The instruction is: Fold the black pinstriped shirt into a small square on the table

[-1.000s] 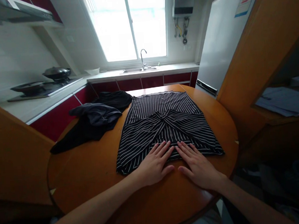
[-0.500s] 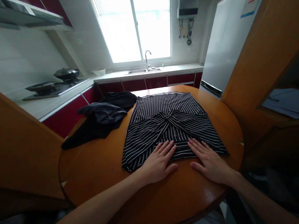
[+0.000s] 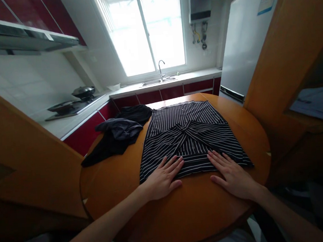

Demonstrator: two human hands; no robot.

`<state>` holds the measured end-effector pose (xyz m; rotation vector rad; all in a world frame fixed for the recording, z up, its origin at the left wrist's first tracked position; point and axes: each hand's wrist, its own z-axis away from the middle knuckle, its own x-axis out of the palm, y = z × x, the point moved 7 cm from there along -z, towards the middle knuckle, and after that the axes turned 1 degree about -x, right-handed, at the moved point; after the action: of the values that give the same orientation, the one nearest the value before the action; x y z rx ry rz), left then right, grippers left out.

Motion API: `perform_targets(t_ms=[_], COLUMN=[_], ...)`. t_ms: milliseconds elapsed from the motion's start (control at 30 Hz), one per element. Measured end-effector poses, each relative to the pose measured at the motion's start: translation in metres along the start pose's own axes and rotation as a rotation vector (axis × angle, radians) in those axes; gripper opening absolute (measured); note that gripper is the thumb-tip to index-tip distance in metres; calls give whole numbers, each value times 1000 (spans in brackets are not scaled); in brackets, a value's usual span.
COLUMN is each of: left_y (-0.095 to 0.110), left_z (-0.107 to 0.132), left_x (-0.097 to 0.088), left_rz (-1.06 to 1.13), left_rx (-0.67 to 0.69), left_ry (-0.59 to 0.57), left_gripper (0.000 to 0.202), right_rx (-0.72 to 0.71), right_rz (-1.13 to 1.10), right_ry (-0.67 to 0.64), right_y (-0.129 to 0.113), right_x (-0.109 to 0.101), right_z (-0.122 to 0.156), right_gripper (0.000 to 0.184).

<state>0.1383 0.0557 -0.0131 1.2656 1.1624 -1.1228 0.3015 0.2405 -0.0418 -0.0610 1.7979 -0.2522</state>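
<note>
Both sets of fingers lie spread and flat, holding nothing, their tips pressing the near hem of the striped shirt (image 3: 189,137). The left hand (image 3: 162,178) and right hand (image 3: 234,175) rest palm-down, apart from each other, forearms reaching in from the near edge of the round desk (image 3: 185,212). The shirt is black with thin white stripes, its sleeves folded across its middle, lying flat at the desk's centre. Left of the shirt sits a pile of dark clothes (image 3: 117,133).

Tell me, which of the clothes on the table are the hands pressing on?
The striped shirt, spread flat mid-table. Left hand and right hand rest on its near edge. The plain dark clothes lie crumpled, untouched.
</note>
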Motion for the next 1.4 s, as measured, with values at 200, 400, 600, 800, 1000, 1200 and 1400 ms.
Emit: perform_targets(t_ms=[200,400,600,800,1000,1200,1400], left_y=[-15,-29,-54,-29,-27,-41,-51], left_z=[40,77,109,97,91,96,91], left_x=[-5,-14,-38,-42,-24,-14,-12], left_rz=[-26,-33,31,164,272,334,294], left_rx=[-58,-231,-418,-331,-528,-589,-619], left_ry=[-5,95,289,293,326,355,396], left_gripper=[64,70,63,48,16,30,44], right_rx=[-14,-26,-30,-32,-33,-11,8], right_rz=[-19,-7,18,30,16,10,-37], right_ry=[38,63,90,95,92,45,28], right_y=[1,2,3,5,4,1,-2], right_x=[1,4,6,8,7,1,-7], right_z=[1,3,4,4,4,2,-1], right_gripper=[71,71,73,73,72,70,71])
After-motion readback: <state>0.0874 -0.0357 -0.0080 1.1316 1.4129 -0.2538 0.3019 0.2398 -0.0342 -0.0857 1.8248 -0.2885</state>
